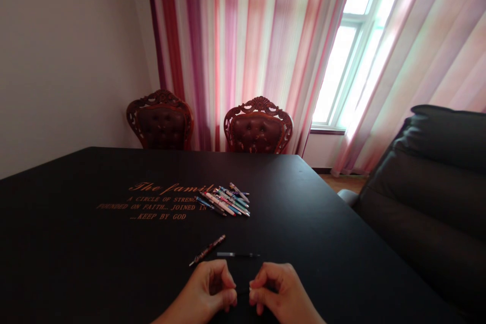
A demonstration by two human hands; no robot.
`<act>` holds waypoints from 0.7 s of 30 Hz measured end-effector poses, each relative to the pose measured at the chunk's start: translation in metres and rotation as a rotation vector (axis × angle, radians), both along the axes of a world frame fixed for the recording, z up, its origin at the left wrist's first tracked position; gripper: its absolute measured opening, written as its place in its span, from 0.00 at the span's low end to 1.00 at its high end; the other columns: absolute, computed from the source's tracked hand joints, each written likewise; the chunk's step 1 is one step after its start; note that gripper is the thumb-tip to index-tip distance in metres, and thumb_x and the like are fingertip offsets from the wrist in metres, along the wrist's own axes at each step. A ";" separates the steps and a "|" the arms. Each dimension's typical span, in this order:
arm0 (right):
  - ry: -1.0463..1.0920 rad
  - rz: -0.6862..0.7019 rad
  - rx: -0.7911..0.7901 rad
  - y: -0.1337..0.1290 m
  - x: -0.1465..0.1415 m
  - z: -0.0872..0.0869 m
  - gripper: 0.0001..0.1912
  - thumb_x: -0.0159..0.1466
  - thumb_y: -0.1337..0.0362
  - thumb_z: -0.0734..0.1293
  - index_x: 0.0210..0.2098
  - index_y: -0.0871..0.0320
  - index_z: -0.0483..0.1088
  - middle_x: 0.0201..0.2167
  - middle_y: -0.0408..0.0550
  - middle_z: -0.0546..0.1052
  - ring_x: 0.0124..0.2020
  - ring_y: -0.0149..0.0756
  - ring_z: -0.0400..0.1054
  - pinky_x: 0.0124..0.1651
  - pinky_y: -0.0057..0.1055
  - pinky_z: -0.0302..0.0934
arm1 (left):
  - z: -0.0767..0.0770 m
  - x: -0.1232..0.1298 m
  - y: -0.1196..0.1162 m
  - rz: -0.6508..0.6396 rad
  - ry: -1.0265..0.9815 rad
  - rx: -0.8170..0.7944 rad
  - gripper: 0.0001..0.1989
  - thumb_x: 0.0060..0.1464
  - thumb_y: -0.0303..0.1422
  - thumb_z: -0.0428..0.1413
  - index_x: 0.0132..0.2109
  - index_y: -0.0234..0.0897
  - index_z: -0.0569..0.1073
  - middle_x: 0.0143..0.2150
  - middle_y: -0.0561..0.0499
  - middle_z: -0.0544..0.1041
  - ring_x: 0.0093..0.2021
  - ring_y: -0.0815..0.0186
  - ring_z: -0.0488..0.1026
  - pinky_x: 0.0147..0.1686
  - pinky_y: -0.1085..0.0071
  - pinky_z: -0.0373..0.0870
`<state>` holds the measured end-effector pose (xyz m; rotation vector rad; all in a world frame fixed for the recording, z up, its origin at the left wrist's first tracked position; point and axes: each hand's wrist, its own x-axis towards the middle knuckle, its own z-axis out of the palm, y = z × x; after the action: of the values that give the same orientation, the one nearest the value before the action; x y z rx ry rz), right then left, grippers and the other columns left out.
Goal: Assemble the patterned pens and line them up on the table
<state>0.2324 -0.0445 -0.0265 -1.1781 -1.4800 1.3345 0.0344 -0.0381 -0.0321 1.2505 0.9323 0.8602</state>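
My left hand (215,286) and my right hand (274,288) face each other low over the black table, a small gap between them. Each is closed in a pinch, thumb against fingertips. Something thin and dark may span the gap; it is too small and dim to name. Just beyond my hands lies a slim pen refill (238,254), pale at its left end and dark toward the right. To its left, a dark patterned pen (207,250) rests at a slant, close to my left hand.
A loose pile of several pens (226,200) lies farther back on the black table (304,223), partly over the printed lettering (159,207). Two carved chairs (259,126) stand behind the far edge. A dark leather armchair (429,182) is on the right.
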 end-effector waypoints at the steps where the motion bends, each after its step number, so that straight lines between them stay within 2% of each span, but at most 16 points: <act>1: -0.003 -0.002 -0.003 0.000 0.000 -0.001 0.06 0.50 0.70 0.70 0.20 0.59 0.69 0.20 0.43 0.76 0.18 0.31 0.69 0.23 0.24 0.61 | 0.000 0.000 0.000 -0.002 0.005 0.002 0.10 0.42 0.29 0.63 0.28 0.35 0.67 0.23 0.57 0.71 0.25 0.69 0.69 0.26 0.73 0.64; 12: -0.129 -0.017 0.011 -0.001 -0.001 -0.012 0.06 0.51 0.70 0.72 0.20 0.60 0.71 0.23 0.42 0.77 0.19 0.30 0.70 0.24 0.23 0.61 | 0.003 0.003 -0.003 0.027 0.100 0.038 0.06 0.41 0.24 0.58 0.27 0.36 0.68 0.22 0.58 0.70 0.24 0.70 0.67 0.27 0.73 0.63; 17: -0.181 -0.020 -0.018 -0.002 -0.002 -0.006 0.05 0.50 0.70 0.72 0.20 0.60 0.73 0.19 0.41 0.74 0.19 0.31 0.72 0.23 0.22 0.60 | 0.000 0.002 -0.003 0.022 0.128 0.045 0.06 0.41 0.23 0.58 0.27 0.35 0.68 0.23 0.57 0.71 0.25 0.69 0.68 0.27 0.72 0.64; 21: -0.250 0.001 0.028 -0.004 -0.003 -0.001 0.03 0.51 0.70 0.71 0.22 0.60 0.73 0.19 0.40 0.74 0.20 0.31 0.71 0.25 0.23 0.61 | 0.000 0.005 -0.003 0.018 0.136 0.050 0.06 0.42 0.23 0.58 0.28 0.35 0.68 0.24 0.57 0.72 0.26 0.68 0.69 0.28 0.73 0.64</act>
<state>0.2298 -0.0485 -0.0276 -1.3652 -1.6688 1.1954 0.0392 -0.0413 -0.0323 1.3590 1.0365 0.8250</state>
